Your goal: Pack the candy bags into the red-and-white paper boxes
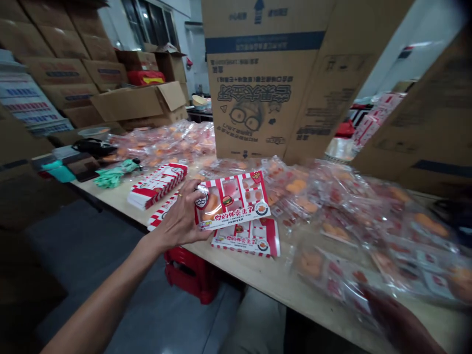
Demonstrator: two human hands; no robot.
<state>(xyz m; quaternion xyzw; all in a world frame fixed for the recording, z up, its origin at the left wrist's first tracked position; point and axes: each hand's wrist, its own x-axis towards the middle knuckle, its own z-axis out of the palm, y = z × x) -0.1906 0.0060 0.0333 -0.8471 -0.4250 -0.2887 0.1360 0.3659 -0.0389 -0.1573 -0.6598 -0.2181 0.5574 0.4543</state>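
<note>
My left hand [184, 216] is closed on the left end of a flat red-and-white printed box [236, 201], with its printed front turned up toward me. Just below it, a second box of the same print [247, 238] lies on the table, partly covered by the held one. At the lower right my right hand [398, 314] is dark and blurred. It is at a clear plastic pack [335, 275] with orange and red pieces inside; its fingers are too smeared to show whether they grip it.
A stack of matching boxes [158, 184] stands left of my left hand, near mint-green gloves [114, 174]. Clear bagged packs [342, 187] are heaped on the right and at the back. A tall carton [265, 88] stands behind. A red stool [191, 275] is under the table edge.
</note>
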